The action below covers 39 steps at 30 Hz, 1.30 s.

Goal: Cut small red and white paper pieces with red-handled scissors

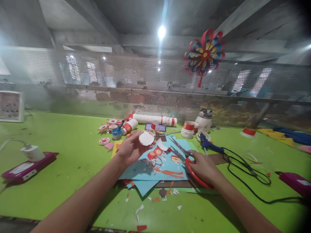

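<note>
My left hand (130, 149) holds a small round white disc (146, 138) by its edge, its pale face turned toward me. My right hand (202, 166) grips red-handled scissors (194, 173), whose blades stand apart and point up and to the left, a short way right of the disc. Beneath both hands lie light-blue paper sheets (131, 171). On them are orange paper strips (170, 173), red-and-gold paper cutouts (155, 152), a small yellow label (175, 159) and a curved white paper scrap (162, 145).
A blue glue gun (211, 144) with a black cord lies to the right. Behind stand paper cups (188, 128), a white bottle (204, 121), a blue jar (117, 133) and a long white tube (150, 118). A purple power strip (29, 166) sits at left. Paper scraps litter the front.
</note>
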Tool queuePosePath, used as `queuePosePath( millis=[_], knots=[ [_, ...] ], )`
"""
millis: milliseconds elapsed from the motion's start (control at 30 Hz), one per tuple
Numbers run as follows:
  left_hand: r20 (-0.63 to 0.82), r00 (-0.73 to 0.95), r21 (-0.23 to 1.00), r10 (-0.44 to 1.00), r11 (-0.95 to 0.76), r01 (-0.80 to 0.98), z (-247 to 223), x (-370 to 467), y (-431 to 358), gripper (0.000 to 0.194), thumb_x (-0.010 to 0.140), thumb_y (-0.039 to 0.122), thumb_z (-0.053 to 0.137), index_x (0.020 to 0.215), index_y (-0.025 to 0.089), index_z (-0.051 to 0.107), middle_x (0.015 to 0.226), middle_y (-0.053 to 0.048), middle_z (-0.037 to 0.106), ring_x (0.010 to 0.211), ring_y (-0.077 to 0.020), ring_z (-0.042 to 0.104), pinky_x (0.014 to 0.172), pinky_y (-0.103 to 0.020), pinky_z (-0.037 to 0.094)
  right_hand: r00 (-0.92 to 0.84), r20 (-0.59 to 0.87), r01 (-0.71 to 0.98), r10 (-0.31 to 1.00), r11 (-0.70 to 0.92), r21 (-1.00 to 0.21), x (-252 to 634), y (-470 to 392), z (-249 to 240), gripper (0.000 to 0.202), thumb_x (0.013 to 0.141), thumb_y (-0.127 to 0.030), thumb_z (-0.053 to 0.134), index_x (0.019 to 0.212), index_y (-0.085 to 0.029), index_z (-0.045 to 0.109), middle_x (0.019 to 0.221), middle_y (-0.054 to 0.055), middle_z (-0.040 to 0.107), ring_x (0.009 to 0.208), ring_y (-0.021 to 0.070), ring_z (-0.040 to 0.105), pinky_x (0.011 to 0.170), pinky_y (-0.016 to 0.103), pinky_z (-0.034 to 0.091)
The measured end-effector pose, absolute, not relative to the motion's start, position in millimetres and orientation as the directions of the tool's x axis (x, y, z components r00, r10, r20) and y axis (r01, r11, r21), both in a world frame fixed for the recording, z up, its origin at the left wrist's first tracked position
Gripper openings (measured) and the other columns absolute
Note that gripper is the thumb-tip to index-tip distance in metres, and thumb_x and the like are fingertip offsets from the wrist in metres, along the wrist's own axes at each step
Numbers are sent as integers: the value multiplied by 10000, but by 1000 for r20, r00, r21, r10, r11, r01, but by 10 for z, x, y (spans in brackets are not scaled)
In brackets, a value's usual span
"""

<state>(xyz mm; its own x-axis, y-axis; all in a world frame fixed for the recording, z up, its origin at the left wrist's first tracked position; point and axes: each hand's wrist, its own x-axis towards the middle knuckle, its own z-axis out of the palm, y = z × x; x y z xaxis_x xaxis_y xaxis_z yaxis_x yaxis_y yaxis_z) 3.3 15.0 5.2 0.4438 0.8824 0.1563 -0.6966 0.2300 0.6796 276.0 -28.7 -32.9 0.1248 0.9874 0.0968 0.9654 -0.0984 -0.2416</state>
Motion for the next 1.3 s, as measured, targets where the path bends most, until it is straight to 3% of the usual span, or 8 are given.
queuePosePath(
  millis=[467, 600, 733, 767, 833, 933, 1100, 1300],
  knots=[
    [110, 324, 718, 940, 151, -679, -20, 77, 184, 168, 858, 225, 506, 838, 105, 622, 888, -128, 685, 792, -220, 659, 722, -363, 549, 76, 92, 995, 993, -69, -72, 2709, -314, -378, 282, 905, -279, 543, 1168, -178, 544, 1156, 73, 596, 955, 211, 615, 800, 416, 514],
    [263, 259, 890, 930, -130, -436, -56, 95, 184, 191, 803, 324, 590, 867, 145, 605, 849, -79, 660, 822, -198, 641, 767, -358, 521, 68, 93, 997, 993, -64, -45, 2697, -318, -380, 273, 907, -277, 541, 1160, -176, 549, 1151, 72, 599, 947, 208, 618, 793, 410, 518],
    [405, 188, 912, 895, -380, -154, -113, 106, 197, 313, 680, 301, 717, 941, 162, 612, 879, -70, 638, 837, -204, 607, 781, -366, 483, 54, 102, 998, 993, -51, -31, 2711, -306, -391, 272, 907, -278, 541, 1159, -176, 550, 1160, 73, 595, 955, 210, 616, 798, 413, 516],
    [493, 179, 866, 851, -501, -3, -131, 107, 202, 339, 665, 290, 726, 963, 169, 617, 921, -80, 633, 874, -220, 592, 802, -384, 469, 52, 104, 998, 993, -49, -28, 2715, -303, -394, 273, 907, -278, 541, 1160, -176, 550, 1162, 73, 594, 957, 210, 616, 799, 413, 515],
    [681, 222, 624, 698, -711, 323, -169, 111, 213, 397, 673, 275, 712, 1044, 188, 601, 1018, -96, 617, 956, -250, 556, 848, -426, 439, 52, 105, 998, 993, -49, -25, 2720, -302, -399, 278, 906, -278, 542, 1164, -175, 547, 1162, 74, 594, 955, 211, 617, 797, 414, 516],
    [786, 314, 329, 533, -790, 517, -214, 125, 212, 579, 705, 249, 679, 1241, 209, 462, 1081, -105, 612, 1005, -272, 532, 876, -459, 414, 57, 106, 998, 993, -55, -22, 2715, -307, -401, 279, 907, -279, 542, 1166, -175, 546, 1163, 74, 593, 954, 211, 617, 796, 414, 517],
    [764, 282, 412, 581, -774, 480, -219, 160, 139, 773, 681, 273, 710, 1346, 196, 322, 1068, -123, 617, 977, -274, 554, 859, -418, 426, 56, 113, 998, 992, -54, -17, 2700, -323, -391, 278, 905, -273, 544, 1164, -173, 546, 1163, 74, 593, 953, 211, 617, 795, 414, 518],
    [626, 185, 746, 758, -651, 140, -179, 206, 95, 597, 596, 236, 772, 1154, 248, 563, 1103, -90, 621, 996, -245, 560, 867, -331, 420, 63, 125, 998, 990, -61, -16, 2693, -320, -380, 275, 906, -269, 543, 1165, -178, 547, 1173, 74, 589, 962, 211, 614, 802, 415, 515]
  ],
)
